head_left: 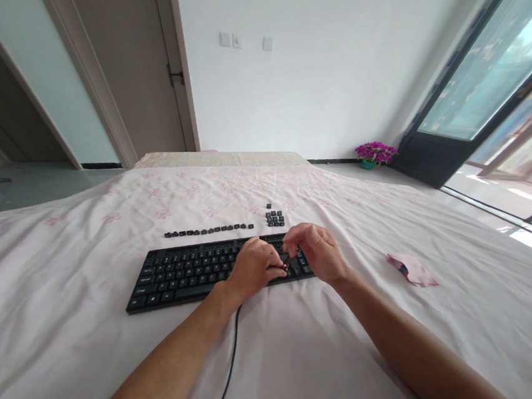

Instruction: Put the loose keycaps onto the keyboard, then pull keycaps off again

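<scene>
A black keyboard lies on the bedsheet, with most letter keycaps in place on its left and middle part. My left hand rests over its right part, thumb and fingers brought together at a small dark, thin piece. Just to the right, my right hand is bent over the number-pad end, its fingers curled in close to that same piece. What each set of fingertips grips is too small to make out. Loose black keycaps sit in a small block beyond the keyboard, with a row of keycaps to their left.
A single keycap lies beyond the block. The keyboard's cable runs toward me over the sheet. A folded pink cloth lies to the right. Past the bed are a wall, a door and potted purple flowers.
</scene>
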A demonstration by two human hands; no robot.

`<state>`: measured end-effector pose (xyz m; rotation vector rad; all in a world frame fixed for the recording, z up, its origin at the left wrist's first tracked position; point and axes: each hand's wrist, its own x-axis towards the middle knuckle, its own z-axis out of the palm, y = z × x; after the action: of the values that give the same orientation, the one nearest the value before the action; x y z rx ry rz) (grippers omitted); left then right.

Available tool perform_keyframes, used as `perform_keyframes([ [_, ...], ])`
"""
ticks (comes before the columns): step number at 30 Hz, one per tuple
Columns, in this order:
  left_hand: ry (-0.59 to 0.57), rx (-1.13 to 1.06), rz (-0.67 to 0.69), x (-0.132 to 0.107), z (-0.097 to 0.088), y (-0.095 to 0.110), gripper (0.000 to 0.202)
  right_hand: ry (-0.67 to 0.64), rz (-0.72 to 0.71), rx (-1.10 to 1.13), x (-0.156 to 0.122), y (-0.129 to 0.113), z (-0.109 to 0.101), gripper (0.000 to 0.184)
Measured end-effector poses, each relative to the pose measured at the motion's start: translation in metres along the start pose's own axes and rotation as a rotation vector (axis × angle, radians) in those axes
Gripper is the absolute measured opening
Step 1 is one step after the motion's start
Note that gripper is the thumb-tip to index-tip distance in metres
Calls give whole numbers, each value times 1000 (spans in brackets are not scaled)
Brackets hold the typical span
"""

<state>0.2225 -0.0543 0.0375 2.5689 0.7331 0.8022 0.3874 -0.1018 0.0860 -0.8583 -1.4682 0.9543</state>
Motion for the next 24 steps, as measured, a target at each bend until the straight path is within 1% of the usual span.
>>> perform_keyframes([
  [2,-7,-1,2,1,0,-1,12,63,0,85,-2,-2,10,57],
  [4,-31,-29,10,2,-2,-2,10,87,5,130,-4,-1,21,58],
  [8,-141,-163,51,4,-12,-6,10,116,-3,129,-8,3,38,58],
  [11,-194,-212,39,5,-20,-7,13,125,4,105,-9,4,45,58],
  [13,-203,-209,17,4,-21,-8,13,131,13,87,-9,4,46,58],
  [15,-207,-210,17,4,-21,-8,13,139,26,101,-7,3,42,58],
  [20,-185,-224,38,4,-18,-8,24,116,62,293,2,1,23,56],
  [22,-182,-223,34,5,-17,-8,23,111,67,288,3,1,23,56],
  [24,-182,-221,20,5,-18,-8,18,84,64,212,1,2,31,58],
])
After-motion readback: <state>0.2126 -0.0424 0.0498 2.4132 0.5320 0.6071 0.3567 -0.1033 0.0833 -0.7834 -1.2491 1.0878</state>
